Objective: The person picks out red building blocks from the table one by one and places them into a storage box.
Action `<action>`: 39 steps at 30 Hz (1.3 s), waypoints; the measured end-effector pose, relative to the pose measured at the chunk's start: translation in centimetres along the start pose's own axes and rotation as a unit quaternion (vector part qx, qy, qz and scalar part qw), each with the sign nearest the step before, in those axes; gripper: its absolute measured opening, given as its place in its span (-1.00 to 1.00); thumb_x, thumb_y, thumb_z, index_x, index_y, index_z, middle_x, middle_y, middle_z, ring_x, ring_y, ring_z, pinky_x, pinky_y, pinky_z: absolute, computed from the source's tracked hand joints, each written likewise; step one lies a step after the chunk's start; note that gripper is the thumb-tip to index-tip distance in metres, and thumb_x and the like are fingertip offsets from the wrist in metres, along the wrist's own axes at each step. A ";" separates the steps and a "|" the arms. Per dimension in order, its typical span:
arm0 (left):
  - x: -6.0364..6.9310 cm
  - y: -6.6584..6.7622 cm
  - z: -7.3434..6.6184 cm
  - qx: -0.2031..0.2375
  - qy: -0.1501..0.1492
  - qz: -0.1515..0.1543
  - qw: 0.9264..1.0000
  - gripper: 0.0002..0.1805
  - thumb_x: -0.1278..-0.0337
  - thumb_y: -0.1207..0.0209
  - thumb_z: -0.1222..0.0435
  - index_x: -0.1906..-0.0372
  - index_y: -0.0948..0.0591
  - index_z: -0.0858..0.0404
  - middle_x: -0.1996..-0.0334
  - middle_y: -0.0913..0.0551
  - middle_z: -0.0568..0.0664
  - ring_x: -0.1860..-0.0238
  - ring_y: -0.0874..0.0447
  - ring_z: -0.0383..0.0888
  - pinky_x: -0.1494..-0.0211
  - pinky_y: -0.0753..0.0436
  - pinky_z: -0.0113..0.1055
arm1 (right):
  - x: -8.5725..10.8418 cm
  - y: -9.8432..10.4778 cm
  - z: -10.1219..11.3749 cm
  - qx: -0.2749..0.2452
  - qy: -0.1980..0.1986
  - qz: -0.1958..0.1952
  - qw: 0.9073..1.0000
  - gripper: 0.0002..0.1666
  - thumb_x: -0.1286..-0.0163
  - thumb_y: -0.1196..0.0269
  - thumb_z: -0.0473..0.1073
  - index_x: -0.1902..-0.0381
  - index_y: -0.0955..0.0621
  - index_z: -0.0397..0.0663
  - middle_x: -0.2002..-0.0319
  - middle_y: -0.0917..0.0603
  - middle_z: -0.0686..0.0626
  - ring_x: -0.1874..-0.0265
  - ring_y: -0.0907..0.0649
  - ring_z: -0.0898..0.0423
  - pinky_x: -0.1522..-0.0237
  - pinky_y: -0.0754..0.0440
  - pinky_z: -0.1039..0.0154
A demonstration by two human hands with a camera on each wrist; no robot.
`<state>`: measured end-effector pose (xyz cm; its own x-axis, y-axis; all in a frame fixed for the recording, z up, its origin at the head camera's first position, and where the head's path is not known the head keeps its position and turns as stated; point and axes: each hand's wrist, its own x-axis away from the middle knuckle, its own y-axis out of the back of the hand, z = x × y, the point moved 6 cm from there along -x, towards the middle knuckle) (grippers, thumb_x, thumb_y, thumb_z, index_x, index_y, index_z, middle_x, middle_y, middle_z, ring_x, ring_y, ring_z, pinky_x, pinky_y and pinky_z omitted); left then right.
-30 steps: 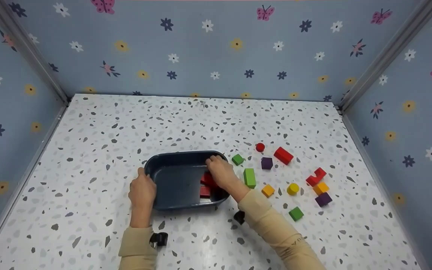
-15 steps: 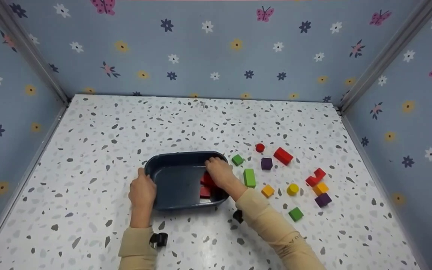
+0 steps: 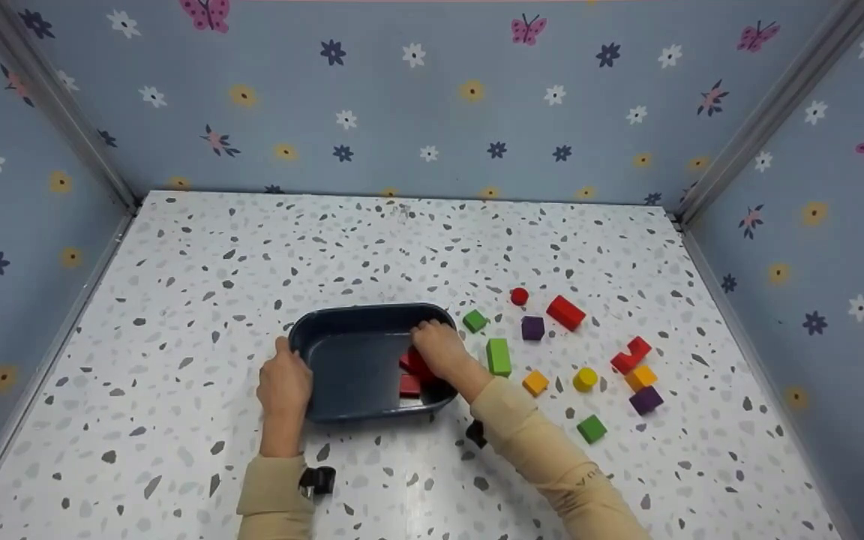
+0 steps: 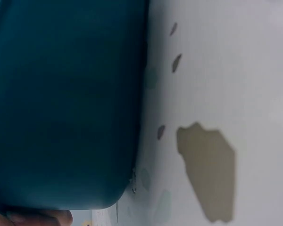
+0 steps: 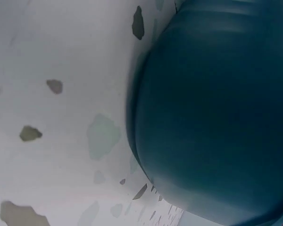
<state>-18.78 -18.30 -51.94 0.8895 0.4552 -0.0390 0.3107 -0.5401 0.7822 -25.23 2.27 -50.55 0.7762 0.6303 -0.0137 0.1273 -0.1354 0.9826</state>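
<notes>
The dark blue tray (image 3: 349,371) lies on the speckled table, with red blocks (image 3: 410,386) at its right end. My left hand (image 3: 284,384) grips the tray's left rim; in the left wrist view its fingers (image 4: 42,218) show at the tray's edge (image 4: 70,108). My right hand (image 3: 443,351) reaches over the right side into the tray, fingers curled down at a red block (image 3: 418,363) that it partly hides. The right wrist view shows the tray's outer wall (image 5: 212,122) but not that block.
Right of the tray lie a light green block (image 3: 499,357), a green block (image 3: 475,321), a purple cube (image 3: 532,328), a red block (image 3: 566,313), a yellow cylinder (image 3: 585,379) and several other blocks. Patterned walls (image 3: 432,97) enclose the table at the back and sides.
My right hand has shifted slightly toward the near side inside the tray, and the red block beneath it has moved a little. The left hand keeps its grip on the rim.
</notes>
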 end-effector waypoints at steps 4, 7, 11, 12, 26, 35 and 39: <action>0.0 0.0 0.0 -0.002 0.002 -0.001 1.000 -0.82 -0.21 0.10 0.35 0.13 -0.31 0.35 0.44 -0.53 0.49 0.40 -0.54 0.34 0.50 -0.43 0.14 | 0.1 -0.1 0.0 -0.007 0.001 -0.001 1.000 -0.85 -0.11 -0.13 -0.39 0.33 -0.57 -0.18 0.42 -0.57 -0.08 0.41 -0.55 0.02 0.36 -0.51 0.18; 0.0 0.0 0.1 -0.003 0.003 -0.002 1.000 -0.83 -0.21 0.10 0.35 0.15 -0.31 0.35 0.43 -0.52 0.49 0.40 -0.54 0.33 0.51 -0.43 0.14 | 0.1 -0.1 0.0 -0.012 -0.001 0.003 1.000 -0.85 -0.11 -0.12 -0.39 0.33 -0.57 -0.19 0.41 -0.57 -0.08 0.40 -0.56 0.01 0.35 -0.51 0.17; 0.0 0.0 0.1 -0.003 0.005 -0.004 1.000 -0.84 -0.20 0.09 0.35 0.16 -0.31 0.35 0.43 -0.52 0.50 0.40 -0.53 0.34 0.51 -0.42 0.15 | 0.1 -0.2 0.0 -0.011 0.000 0.010 1.000 -0.84 -0.11 -0.12 -0.40 0.33 -0.57 -0.19 0.40 -0.56 -0.08 0.38 -0.55 0.01 0.33 -0.50 0.18; 0.0 0.0 0.1 -0.002 0.005 -0.005 1.000 -0.84 -0.20 0.08 0.35 0.17 -0.31 0.35 0.43 -0.52 0.50 0.40 -0.53 0.34 0.51 -0.42 0.15 | 0.1 -0.3 0.0 -0.010 0.000 0.011 1.000 -0.84 -0.11 -0.12 -0.40 0.33 -0.57 -0.19 0.40 -0.56 -0.08 0.38 -0.55 0.02 0.33 -0.50 0.18; -0.1 0.0 0.1 -0.001 0.005 -0.006 1.000 -0.84 -0.20 0.08 0.35 0.16 -0.31 0.34 0.42 -0.53 0.48 0.38 -0.53 0.34 0.49 -0.42 0.16 | 0.5 0.3 -0.2 -0.013 -0.007 0.018 1.000 -0.81 -0.17 -0.07 -0.38 0.28 -0.58 -0.16 0.33 -0.54 -0.08 0.33 -0.54 0.02 0.31 -0.50 0.16; -0.2 -0.2 0.2 -0.005 0.008 0.000 1.000 -0.84 -0.22 0.11 0.34 0.15 -0.30 0.33 0.40 -0.53 0.47 0.36 -0.53 0.34 0.47 -0.41 0.15 | 1.2 1.7 -0.5 -0.040 0.025 -0.050 0.998 -0.87 -0.17 -0.10 -0.35 0.36 -0.58 -0.14 0.41 -0.55 -0.05 0.40 -0.54 0.04 0.39 -0.49 0.19; -0.2 -0.2 0.1 -0.007 0.007 0.001 1.000 -0.83 -0.22 0.11 0.34 0.15 -0.30 0.34 0.40 -0.53 0.48 0.36 -0.53 0.34 0.47 -0.41 0.15 | 1.7 2.4 -0.8 -0.067 0.037 -0.090 0.993 -0.93 -0.16 -0.12 -0.30 0.41 -0.57 -0.13 0.45 -0.55 -0.03 0.43 -0.54 0.05 0.42 -0.48 0.21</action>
<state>-18.93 -18.36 -52.18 0.8848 0.4650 -0.0290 0.3044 -0.5301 0.7914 -24.12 3.59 -48.08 0.7001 0.6902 -0.1828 0.1734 0.0840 0.9813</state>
